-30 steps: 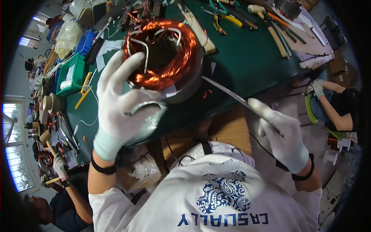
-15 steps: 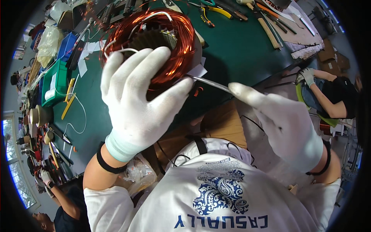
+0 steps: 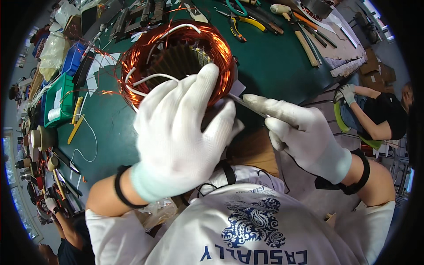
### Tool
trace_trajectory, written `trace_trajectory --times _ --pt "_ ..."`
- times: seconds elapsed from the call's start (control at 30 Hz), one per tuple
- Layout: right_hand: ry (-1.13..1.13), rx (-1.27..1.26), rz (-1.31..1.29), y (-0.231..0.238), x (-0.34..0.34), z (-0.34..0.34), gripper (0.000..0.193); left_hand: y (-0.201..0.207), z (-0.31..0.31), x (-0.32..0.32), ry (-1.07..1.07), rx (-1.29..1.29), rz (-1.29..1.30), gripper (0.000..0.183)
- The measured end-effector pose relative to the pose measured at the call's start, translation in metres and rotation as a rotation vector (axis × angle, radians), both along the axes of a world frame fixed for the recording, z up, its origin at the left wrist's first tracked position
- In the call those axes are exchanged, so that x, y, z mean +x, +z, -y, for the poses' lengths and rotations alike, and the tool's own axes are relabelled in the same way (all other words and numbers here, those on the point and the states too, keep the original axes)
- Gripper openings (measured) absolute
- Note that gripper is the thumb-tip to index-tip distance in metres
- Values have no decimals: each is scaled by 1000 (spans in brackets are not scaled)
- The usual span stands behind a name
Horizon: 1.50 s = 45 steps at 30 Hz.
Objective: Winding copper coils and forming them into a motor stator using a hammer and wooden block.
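A motor stator wound with copper wire (image 3: 223, 48) stands on the green bench, its slotted core facing up. White sleeving (image 3: 179, 28) loops over the top of the winding. My left hand (image 3: 176, 132), in a white glove, grips the stator's near rim, fingers over the copper and thumb on the right side. In my gloved right hand (image 3: 304, 132) is a thin metal rod-like tool (image 3: 237, 100), index finger stretched along it. Its far end reaches the lower right of the winding beside my left thumb, where contact is hard to see. A white paper piece (image 3: 238, 88) lies behind it.
Yellow-handled pliers (image 3: 252, 23) and a wooden-handled mallet (image 3: 304, 44) lie at the far side. To the left are a green bin (image 3: 67, 95), a blue bin (image 3: 73, 59) and yellow strips (image 3: 76, 129). A co-worker (image 3: 384, 112) sits at the right; another works lower left.
My left hand has shifted right and slightly down the winding. My right hand has come in to the left, its fingers curling more under the tool. The stator appears lower in view.
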State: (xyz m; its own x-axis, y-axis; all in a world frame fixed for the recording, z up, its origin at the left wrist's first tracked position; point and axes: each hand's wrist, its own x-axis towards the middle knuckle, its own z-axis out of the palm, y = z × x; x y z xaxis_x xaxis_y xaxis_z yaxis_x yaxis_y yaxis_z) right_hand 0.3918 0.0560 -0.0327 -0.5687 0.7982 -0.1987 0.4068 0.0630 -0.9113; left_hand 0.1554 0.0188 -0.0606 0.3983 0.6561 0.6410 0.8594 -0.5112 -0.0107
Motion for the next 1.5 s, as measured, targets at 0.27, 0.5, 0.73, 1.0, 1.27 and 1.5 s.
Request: trace_trajectory --times 0.27,0.5,0.73,1.0,1.27,1.5 --pt "13 102 36 -4 1 0 41 49 -119 -65 -320 -765 329 50" --pt "138 466 51 -69 17 -10 47 32 -115 -62 -309 -635 491 36" --pt "58 427 -102 -75 6 -12 45 32 -103 -68 -182 -720 722 40" --pt "41 768 73 -37 14 -31 35 32 -9 7 26 112 -65 25" --pt "-185 369 247 -11 75 24 40 7 1 -10 11 48 32 28" --pt "-68 405 229 2 68 60 44 10 11 -65 -7 -31 -54 36"
